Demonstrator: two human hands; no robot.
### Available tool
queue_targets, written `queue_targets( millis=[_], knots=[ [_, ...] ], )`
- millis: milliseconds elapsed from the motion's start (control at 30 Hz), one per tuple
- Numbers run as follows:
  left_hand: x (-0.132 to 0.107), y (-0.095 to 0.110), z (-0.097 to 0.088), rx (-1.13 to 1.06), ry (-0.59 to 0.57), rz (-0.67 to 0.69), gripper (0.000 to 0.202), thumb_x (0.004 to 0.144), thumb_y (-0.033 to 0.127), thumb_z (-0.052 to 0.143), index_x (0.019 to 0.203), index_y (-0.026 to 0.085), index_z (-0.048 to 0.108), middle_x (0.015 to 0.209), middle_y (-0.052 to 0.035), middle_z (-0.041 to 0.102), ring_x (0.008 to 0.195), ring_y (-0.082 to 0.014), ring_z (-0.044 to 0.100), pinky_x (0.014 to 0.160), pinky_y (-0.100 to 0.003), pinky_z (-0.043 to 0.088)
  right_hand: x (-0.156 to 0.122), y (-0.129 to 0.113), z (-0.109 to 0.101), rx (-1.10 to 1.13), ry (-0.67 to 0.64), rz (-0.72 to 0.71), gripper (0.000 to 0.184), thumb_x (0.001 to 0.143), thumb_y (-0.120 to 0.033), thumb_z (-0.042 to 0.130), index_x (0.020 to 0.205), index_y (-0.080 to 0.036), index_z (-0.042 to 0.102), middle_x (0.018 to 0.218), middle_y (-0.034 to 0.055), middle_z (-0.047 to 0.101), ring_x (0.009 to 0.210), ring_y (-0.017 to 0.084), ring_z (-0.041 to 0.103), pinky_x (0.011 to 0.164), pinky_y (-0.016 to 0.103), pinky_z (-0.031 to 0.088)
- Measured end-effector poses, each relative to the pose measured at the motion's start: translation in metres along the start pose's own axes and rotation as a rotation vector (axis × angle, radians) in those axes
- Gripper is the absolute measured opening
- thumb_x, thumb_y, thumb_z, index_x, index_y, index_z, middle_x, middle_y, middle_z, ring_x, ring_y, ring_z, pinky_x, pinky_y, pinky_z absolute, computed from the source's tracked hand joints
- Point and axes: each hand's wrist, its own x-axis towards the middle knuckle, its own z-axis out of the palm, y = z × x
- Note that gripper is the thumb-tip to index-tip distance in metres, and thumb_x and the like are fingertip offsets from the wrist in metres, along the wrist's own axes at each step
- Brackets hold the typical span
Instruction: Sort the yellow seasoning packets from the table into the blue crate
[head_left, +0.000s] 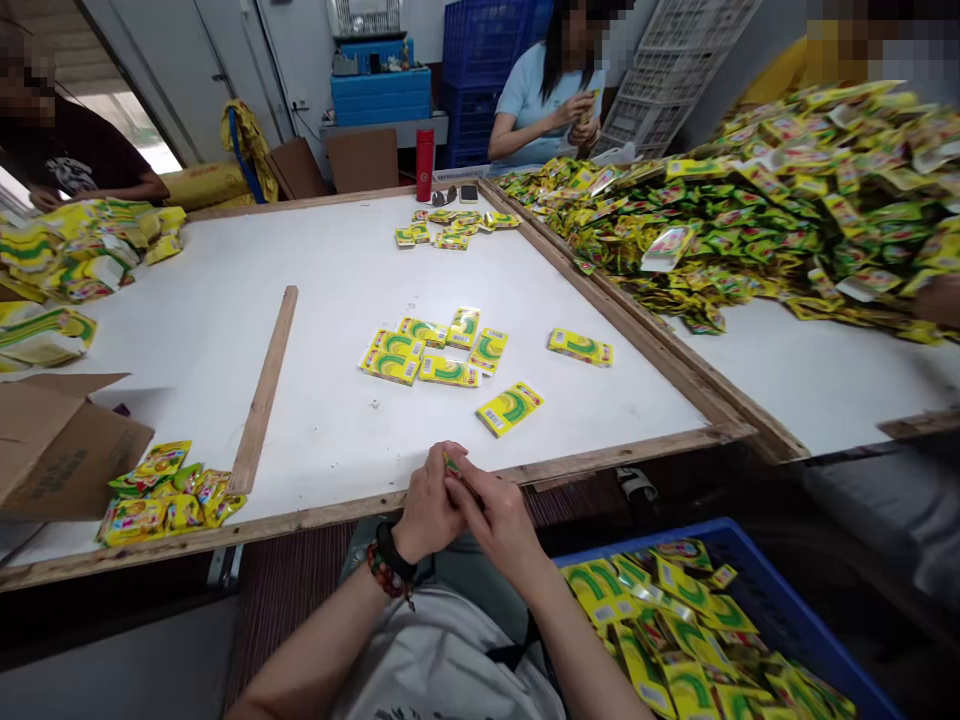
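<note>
My left hand and my right hand meet at the near edge of the white table, fingers closed together round a small yellow-green packet that is mostly hidden between them. Just beyond them a single yellow packet lies flat. Farther out, a cluster of several flat packets and one lone packet rest on the table.
A blue crate of packets sits at my lower right. A huge packet heap covers the right table. A wooden strip, a cardboard box and a packet pile lie to the left. Other people work at the far edges.
</note>
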Motion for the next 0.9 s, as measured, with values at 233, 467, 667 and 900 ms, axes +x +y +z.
queue_targets(
  millis=[233,467,667,900],
  knots=[
    [0.086,-0.038,-0.087,0.519,-0.222,0.112,0.037,0.087,0.022,0.057,0.124,0.018,0.052,0.129,-0.0124,0.054,0.122,-0.0270,0.047,0.107,-0.044,0.038,-0.076,0.036,-0.106,-0.652,0.022,0.458,0.044,0.091,-0.038,0.042,0.114,-0.015,0.072,0.069,0.0115,0.076,0.054,0.027,0.071,0.048,0.032,0.054],
    [0.137,-0.103,-0.123,0.700,-0.125,-0.057,0.047,0.080,0.000,0.044,0.122,0.016,0.058,0.123,-0.0144,0.058,0.111,-0.0279,0.054,0.097,-0.043,0.044,-0.086,0.067,-0.119,-0.660,0.017,0.387,0.047,0.089,-0.043,0.045,0.119,-0.015,0.067,0.110,0.0165,0.073,0.097,0.032,0.071,0.079,0.043,0.058],
    [0.116,-0.107,-0.119,0.663,-0.171,0.033,0.049,0.078,-0.002,0.040,0.120,0.017,0.060,0.115,-0.0128,0.063,0.112,-0.0264,0.053,0.097,-0.039,0.044,0.020,0.050,-0.012,-0.400,-0.095,0.102,0.043,0.091,-0.022,0.048,0.133,-0.014,0.055,0.139,0.0167,0.054,0.129,0.027,0.050,0.106,0.046,0.043],
    [0.135,-0.100,-0.117,0.490,-0.096,0.076,0.037,0.080,0.002,0.046,0.109,0.018,0.063,0.118,-0.0096,0.063,0.108,-0.0220,0.058,0.100,-0.038,0.044,0.147,0.050,0.048,-0.403,-0.194,0.172,0.060,0.079,-0.016,0.069,0.136,-0.010,0.048,0.140,0.0246,0.050,0.135,0.035,0.040,0.110,0.051,0.029]
  ],
)
